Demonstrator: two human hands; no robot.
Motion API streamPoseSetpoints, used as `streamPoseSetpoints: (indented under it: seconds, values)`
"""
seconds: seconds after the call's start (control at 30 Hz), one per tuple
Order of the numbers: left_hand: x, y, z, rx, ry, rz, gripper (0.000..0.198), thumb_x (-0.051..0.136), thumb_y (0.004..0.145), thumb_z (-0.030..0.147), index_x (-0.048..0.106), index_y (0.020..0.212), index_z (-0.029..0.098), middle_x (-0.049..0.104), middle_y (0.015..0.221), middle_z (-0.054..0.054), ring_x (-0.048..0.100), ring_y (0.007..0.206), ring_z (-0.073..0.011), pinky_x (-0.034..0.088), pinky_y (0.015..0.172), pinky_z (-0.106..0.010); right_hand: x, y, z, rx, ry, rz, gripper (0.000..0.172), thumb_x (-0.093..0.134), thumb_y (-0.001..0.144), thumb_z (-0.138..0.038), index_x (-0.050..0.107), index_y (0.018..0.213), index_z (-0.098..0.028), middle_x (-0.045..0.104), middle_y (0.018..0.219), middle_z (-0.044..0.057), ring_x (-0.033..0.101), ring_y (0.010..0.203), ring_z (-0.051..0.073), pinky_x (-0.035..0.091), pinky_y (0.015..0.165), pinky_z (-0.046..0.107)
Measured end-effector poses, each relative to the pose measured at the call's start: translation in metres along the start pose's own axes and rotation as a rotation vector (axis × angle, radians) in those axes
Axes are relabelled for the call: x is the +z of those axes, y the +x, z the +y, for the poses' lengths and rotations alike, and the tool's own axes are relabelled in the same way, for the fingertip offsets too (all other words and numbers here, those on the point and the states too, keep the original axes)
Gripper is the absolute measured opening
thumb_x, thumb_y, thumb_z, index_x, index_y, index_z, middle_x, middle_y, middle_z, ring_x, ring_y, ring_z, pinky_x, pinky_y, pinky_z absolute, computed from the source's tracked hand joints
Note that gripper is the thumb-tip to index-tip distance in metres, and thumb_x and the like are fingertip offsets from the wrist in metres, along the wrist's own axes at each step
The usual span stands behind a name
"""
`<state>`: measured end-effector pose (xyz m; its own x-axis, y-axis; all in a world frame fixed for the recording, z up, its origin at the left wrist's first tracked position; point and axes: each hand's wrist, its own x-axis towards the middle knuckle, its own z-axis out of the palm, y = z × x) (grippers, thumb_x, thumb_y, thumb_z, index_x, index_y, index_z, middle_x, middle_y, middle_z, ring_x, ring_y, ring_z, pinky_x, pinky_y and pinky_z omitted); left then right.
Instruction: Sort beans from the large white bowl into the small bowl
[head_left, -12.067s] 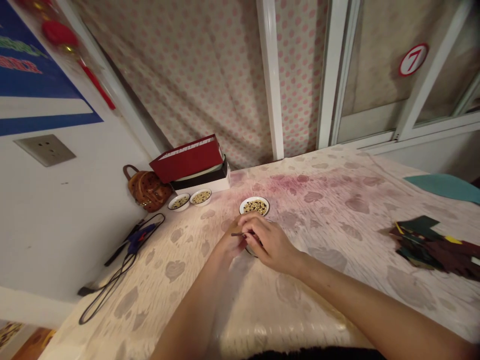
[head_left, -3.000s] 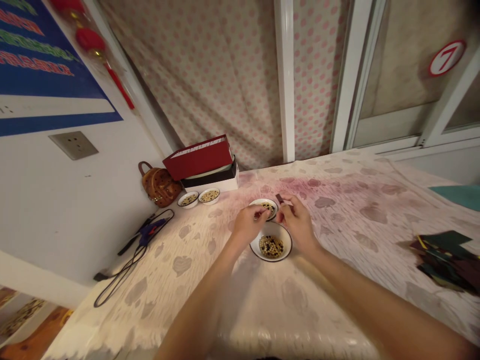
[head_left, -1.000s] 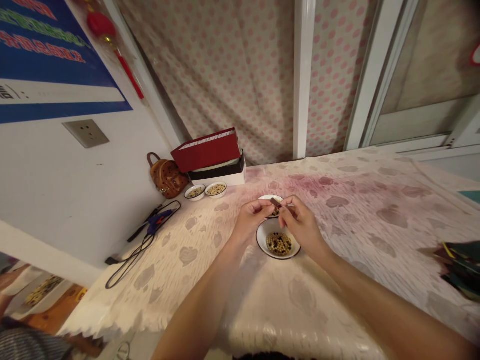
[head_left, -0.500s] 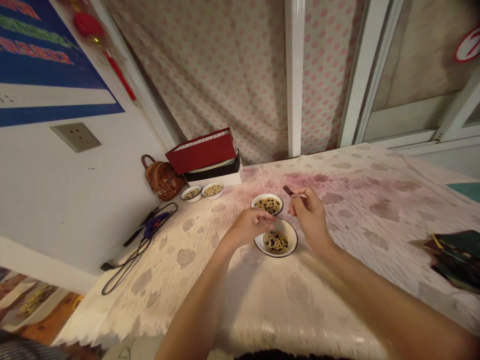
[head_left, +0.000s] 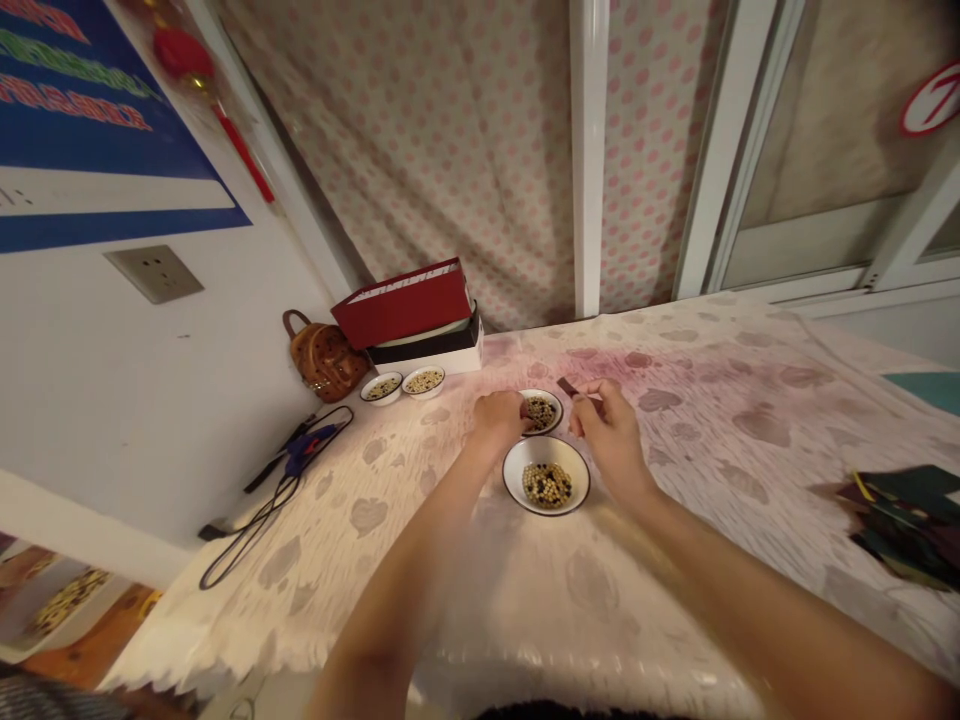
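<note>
My left hand is closed at the left rim of the farther white bowl, which has a dark edge and holds black and pale yellow beads or beans; its fingertips are partly hidden. Just in front of that bowl stands a nearer, larger white bowl with similar small pieces in its bottom. My right hand is to the right of both bowls, with a short dark brown strip pinched in its fingers, pointing up and left.
Two small bowls of beads or beans, the left one and the right one, stand before a red box on a black-and-white box. A brown mini backpack, a corded blue tool and dark green fabric pieces lie around the table.
My left hand has gone from above the nearer bowl to the farther bowl's left rim, and that bowl has shifted slightly right. My right hand still holds the brown strip.
</note>
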<state>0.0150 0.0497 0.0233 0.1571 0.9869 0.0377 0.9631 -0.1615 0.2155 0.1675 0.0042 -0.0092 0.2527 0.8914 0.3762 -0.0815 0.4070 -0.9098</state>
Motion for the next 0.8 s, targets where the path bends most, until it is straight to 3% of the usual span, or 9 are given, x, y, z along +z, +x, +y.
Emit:
streamPoseSetpoints:
  seconds: [0.13, 0.3, 0.57, 0.67, 0.8]
  values:
    - [0.006, 0.004, -0.003, 0.004, -0.048, 0.036, 0.015, 0.071, 0.086, 0.023, 0.08, 0.098, 0.021, 0.08, 0.108, -0.011, 0.071, 0.104, -0.0263, 0.05, 0.089, -0.033, 0.001, 0.0, 0.0, 0.012, 0.013, 0.001, 0.012, 0.06, 0.085, -0.033, 0.051, 0.085, -0.025, 0.05, 0.051, -0.01, 0.047, 0.046, 0.011, 0.035, 0.051, 0.026]
    - [0.016, 0.003, -0.017, 0.014, -0.194, 0.072, 0.016, 0.068, 0.089, 0.024, 0.08, 0.099, 0.022, 0.08, 0.102, -0.007, 0.072, 0.093, -0.0214, 0.051, 0.079, -0.029, 0.002, -0.002, -0.002, 0.01, 0.005, -0.017, 0.011, 0.059, 0.085, -0.032, 0.05, 0.083, -0.025, 0.049, 0.05, -0.01, 0.046, 0.047, 0.012, 0.036, 0.051, 0.025]
    - [0.033, 0.006, -0.017, 0.056, -0.862, 0.218, 0.011, 0.071, 0.076, 0.006, 0.074, 0.081, 0.016, 0.075, 0.079, -0.003, 0.066, 0.074, -0.0141, 0.05, 0.073, -0.025, 0.001, -0.003, 0.0, 0.019, -0.02, -0.033, 0.01, 0.057, 0.087, -0.03, 0.05, 0.082, -0.025, 0.049, 0.051, -0.01, 0.047, 0.047, 0.012, 0.037, 0.051, 0.025]
    - [0.029, -0.007, -0.014, 0.075, -1.157, 0.194, 0.011, 0.079, 0.073, 0.013, 0.075, 0.082, 0.014, 0.075, 0.082, -0.005, 0.067, 0.075, -0.014, 0.051, 0.075, -0.026, 0.002, -0.003, 0.0, 0.005, -0.012, -0.055, 0.011, 0.058, 0.089, -0.032, 0.051, 0.083, -0.025, 0.051, 0.053, -0.009, 0.049, 0.049, 0.012, 0.038, 0.052, 0.026]
    - [0.024, -0.03, -0.011, 0.089, -1.474, 0.087, 0.029, 0.086, 0.072, 0.029, 0.076, 0.095, 0.015, 0.076, 0.09, -0.006, 0.068, 0.08, -0.0143, 0.051, 0.077, -0.027, 0.004, -0.007, -0.001, 0.002, -0.007, -0.133, 0.015, 0.059, 0.091, -0.037, 0.052, 0.086, -0.025, 0.056, 0.058, -0.006, 0.052, 0.054, 0.013, 0.037, 0.054, 0.027]
